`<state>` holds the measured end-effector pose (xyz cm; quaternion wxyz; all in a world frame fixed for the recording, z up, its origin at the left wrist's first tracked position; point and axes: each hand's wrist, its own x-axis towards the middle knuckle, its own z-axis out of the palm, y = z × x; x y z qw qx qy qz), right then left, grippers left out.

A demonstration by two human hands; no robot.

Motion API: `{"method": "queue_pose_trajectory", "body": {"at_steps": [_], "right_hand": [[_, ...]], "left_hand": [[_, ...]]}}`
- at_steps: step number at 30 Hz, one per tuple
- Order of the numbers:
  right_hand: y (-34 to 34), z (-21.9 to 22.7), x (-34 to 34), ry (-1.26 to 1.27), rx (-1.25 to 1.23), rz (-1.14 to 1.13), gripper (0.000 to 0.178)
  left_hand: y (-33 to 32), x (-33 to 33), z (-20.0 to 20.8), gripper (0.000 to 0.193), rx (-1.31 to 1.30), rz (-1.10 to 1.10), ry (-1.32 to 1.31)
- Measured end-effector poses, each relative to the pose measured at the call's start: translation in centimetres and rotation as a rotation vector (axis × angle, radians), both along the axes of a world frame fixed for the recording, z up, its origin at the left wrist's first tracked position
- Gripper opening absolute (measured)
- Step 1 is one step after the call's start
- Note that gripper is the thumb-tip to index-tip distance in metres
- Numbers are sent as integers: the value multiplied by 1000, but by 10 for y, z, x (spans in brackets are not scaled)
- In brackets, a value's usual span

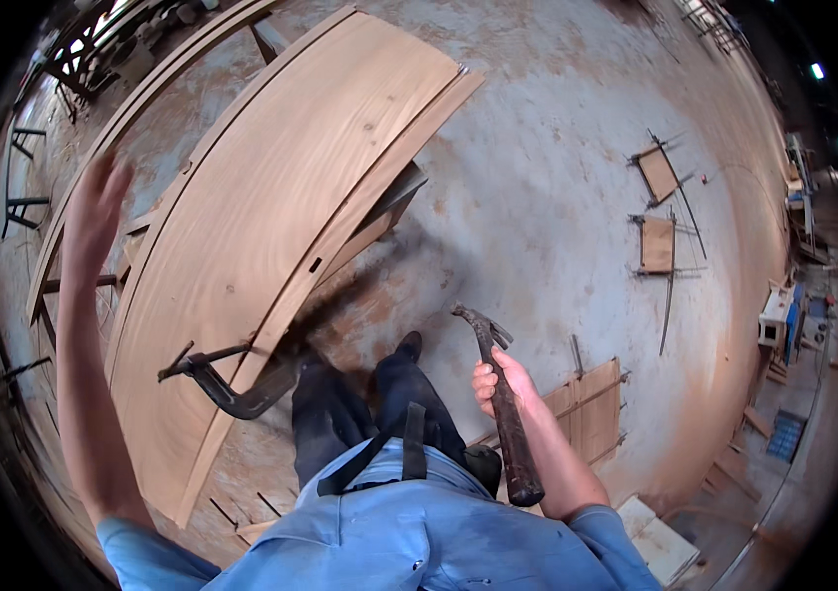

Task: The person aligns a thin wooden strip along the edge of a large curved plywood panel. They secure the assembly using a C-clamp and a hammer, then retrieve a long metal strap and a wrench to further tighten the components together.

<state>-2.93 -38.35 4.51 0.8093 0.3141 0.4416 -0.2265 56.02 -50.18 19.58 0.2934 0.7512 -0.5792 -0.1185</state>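
My right hand [504,382] is wrapped round the handle of a claw hammer [509,419], whose dark metal head points away from me. My left hand [96,212] is raised at the far left, over or beside a long wooden rail [148,96]. Its fingers look stretched out, slightly blurred, and nothing shows in them; whether it touches the rail I cannot tell. Between my hands lies a large pale wooden panel [271,187] with long edge strips. A dark C-clamp [232,394] grips the panel's near right edge.
Two small clamped wooden frames [657,244] lie on the floor to the right. Another clamped panel [591,409] is close by my right arm. Along the far right stand benches with tools, near a blue crate [785,435]. Dark metal stands [25,207] are at the left.
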Motion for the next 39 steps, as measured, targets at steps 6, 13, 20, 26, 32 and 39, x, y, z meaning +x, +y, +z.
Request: {"method": "queue_pose_trajectory", "body": {"at_steps": [6,13,20,26,32,39], "right_hand": [[-67,10,-28,-3,-51,-25,36],[-169,63,-70,276,-303,341,33],[-277,123,-87,754,-543,762,23],[-399,135,-82,776,-795,1106,16],[-540,118,-40,771,-1120,1611,11],[-609,130,28,498,-1415,1854,14]], "left_hand": [[-111,-259,-23,34,45,-207,820],[-115,-385,-179,35,276,297,2292],[-165,-419,-246,45,-142,495,2489],[-196,-423,-255,47,-570,523,2544],[-218,-442,-251,61,-1101,707,2273],[-253,-450,-255,61,-1478,866,2169]]}}
